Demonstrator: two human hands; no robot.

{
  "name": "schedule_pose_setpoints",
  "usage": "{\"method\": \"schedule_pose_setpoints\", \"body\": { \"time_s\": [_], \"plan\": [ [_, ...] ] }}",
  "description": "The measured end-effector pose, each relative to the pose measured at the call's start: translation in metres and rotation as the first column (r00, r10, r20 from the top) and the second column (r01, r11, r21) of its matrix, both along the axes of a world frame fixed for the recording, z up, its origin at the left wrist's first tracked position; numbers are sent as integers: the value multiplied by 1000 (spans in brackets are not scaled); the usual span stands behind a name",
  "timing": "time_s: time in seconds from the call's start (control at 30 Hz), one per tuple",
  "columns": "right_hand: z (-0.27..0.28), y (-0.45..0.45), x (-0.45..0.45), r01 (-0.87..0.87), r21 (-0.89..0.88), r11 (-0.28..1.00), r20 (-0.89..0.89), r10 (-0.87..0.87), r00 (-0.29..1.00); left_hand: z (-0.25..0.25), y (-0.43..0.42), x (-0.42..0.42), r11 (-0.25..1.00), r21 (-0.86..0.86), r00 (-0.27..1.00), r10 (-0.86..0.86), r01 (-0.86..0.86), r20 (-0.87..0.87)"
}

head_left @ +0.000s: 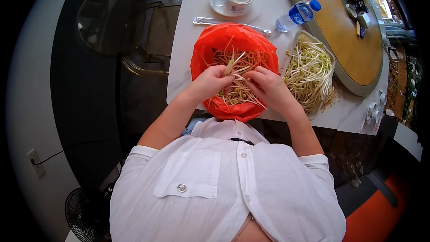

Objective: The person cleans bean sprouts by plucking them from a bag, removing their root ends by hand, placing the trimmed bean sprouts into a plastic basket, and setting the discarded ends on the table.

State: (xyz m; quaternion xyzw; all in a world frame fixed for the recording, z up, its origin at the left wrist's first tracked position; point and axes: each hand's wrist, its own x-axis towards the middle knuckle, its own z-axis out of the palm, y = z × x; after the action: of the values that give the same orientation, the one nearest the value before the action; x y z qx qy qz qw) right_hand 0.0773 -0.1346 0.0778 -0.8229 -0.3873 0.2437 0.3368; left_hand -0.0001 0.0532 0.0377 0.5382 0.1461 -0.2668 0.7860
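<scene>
A red plastic bag point(204, 47) lies open at the table's front edge, with many thin sprouts point(239, 94) inside. Above it, my left hand point(212, 82) is closed round a small bunch of pale sprouts point(230, 65) that point up and away. My right hand point(267, 86) pinches at the end of a sprout close to my left fingertips; the thin piece between its fingers is hard to make out. To the right of the bag, a basket point(332, 62) is heaped with white sprouts with yellow-green tips point(309, 71).
Behind the bag are wrapped chopsticks point(215, 21) and a plate point(215, 10) with a bowl and a cup. A water bottle point(298, 15) lies toward a round brown turntable point(340, 27). Chairs stand at the left, a fan point(83, 210) at the lower left.
</scene>
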Motion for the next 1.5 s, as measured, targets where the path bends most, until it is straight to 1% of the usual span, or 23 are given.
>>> {"method": "schedule_pose_setpoints", "body": {
  "time_s": [0.07, 0.2, 0.27, 0.3, 0.37, 0.4, 0.43, 0.47, 0.5, 0.57, 0.6, 0.67, 0.7, 0.77, 0.87, 0.93, 1.07, 1.17, 1.23, 1.33, 1.37, 1.43, 1.5],
  "plan": [
    [-8, -2, -2, -35, 55, 998, 74, 31, 997, -3, -1, -2, 998, 58, 1000, 23, -24, 7],
    [-5, -2, -3, -33, 28, 999, 127, 29, 992, 0, -10, -6, 987, 158, 999, -24, 28, -30],
    [-3, -2, -3, 265, 67, 962, -11, -264, 964, -1, -17, -8, 863, 505, 958, -152, 8, 245],
    [-2, -3, -2, 265, 66, 962, -10, -265, 964, 0, -19, -8, 864, 503, 957, -151, 7, 246],
    [-1, -7, -1, 362, 66, 930, 2, -363, 932, 9, -23, -5, 712, 695, 912, -216, -98, 350],
    [-3, -7, 0, 391, 118, 913, 57, -400, 915, 13, -24, -5, 713, 694, 910, -221, -95, 351],
    [1, -7, 0, 393, 119, 912, 60, -402, 914, 16, -25, -3, 621, 775, 896, -269, -119, 354],
    [9, -4, -2, 425, 199, 883, 35, -440, 897, 18, -26, -2, 519, 842, 883, -314, -149, 349],
    [16, -1, -5, 455, 276, 846, 5, -475, 880, 17, -27, -2, 519, 842, 883, -314, -148, 349],
    [24, 6, -16, 439, 260, 860, -30, -447, 894, 17, -30, -1, 374, 910, 875, -362, -179, 321],
    [26, 9, -19, 419, 247, 874, -59, -418, 907, 16, -31, 0, 376, 909, 873, -367, -177, 322],
    [10, 14, -21, 436, 245, 866, -19, -445, 895, 13, -34, 2, 276, 938, 854, -415, -211, 314],
    [4, 16, -21, 448, 245, 860, 17, -465, 885, 14, -36, 2, 276, 937, 853, -415, -212, 315],
    [4, 17, -20, 464, 213, 860, -17, -472, 881, 18, -39, 2, 202, 953, 844, -448, -226, 295],
    [0, 16, -17, 457, 254, 853, -12, -469, 883, 16, -39, 1, 192, 957, 845, -452, -219, 285],
    [3, 17, -16, 494, 257, 831, -106, -484, 869, 14, -39, 0, 198, 955, 847, -445, -222, 290],
    [-3, 13, -16, 563, 316, 764, -152, -544, 825, 14, -34, 2, 246, 942, 868, -385, -230, 313],
    [-11, 8, -19, 640, 279, 716, -242, -593, 768, 12, -29, 3, 312, 926, 883, -346, -211, 317],
    [-15, 5, -20, 754, 285, 592, -387, -648, 656, 10, -26, 4, 320, 927, 889, -342, -195, 305],
    [-14, -2, -18, 714, 235, 660, -447, -579, 682, 12, -24, 4, 325, 929, 899, -333, -175, 286],
    [-14, -4, -17, 716, 235, 657, -447, -581, 680, 13, -24, 4, 321, 931, 903, -326, -173, 280],
    [-15, -7, -17, 621, 169, 765, -426, -512, 746, 11, -24, 3, 309, 933, 894, -342, -185, 291],
    [-17, -7, -16, 608, 176, 774, -406, -506, 761, 11, -25, 3, 297, 934, 884, -357, -199, 302]
  ]
}}
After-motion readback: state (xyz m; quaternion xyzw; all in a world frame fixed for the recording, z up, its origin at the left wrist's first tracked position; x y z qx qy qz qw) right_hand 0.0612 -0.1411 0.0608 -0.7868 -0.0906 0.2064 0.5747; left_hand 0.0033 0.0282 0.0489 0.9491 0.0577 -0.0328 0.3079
